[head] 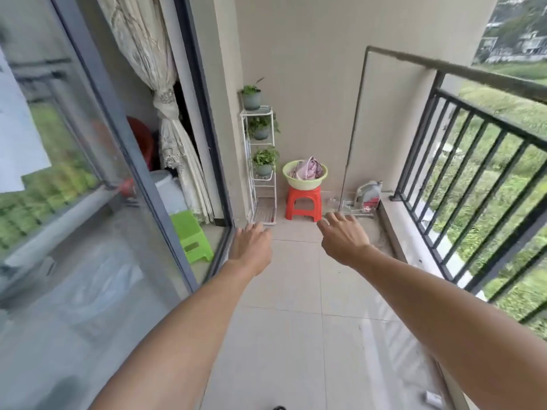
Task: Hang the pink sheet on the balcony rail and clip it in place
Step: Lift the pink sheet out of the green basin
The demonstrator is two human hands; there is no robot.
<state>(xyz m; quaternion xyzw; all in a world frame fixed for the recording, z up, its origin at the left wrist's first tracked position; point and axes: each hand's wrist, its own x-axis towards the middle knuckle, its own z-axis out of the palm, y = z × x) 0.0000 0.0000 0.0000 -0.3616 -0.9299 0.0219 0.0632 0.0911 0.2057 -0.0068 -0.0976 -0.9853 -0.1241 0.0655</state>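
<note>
Sliding glass door is far left of the red stool, and its dark frame edge runs in toward the stool. Green stool sits left of the red stool, indoors past the frame. White plant rack is just left of the red stool against the wall, with potted plants on it. Left hand is in front of the red stool and a bit left, fingers loose, holding nothing. Pink sheet is bunched in a yellow-green basin on top of the red stool. Right hand is in front and a bit right, fingers relaxed, empty. Open tiled floor runs from the arms up to the red stool. White jug is right of the red stool, in the corner. Balcony rail is well right of it, its top bar and dark uprights lining the right edge.
</note>
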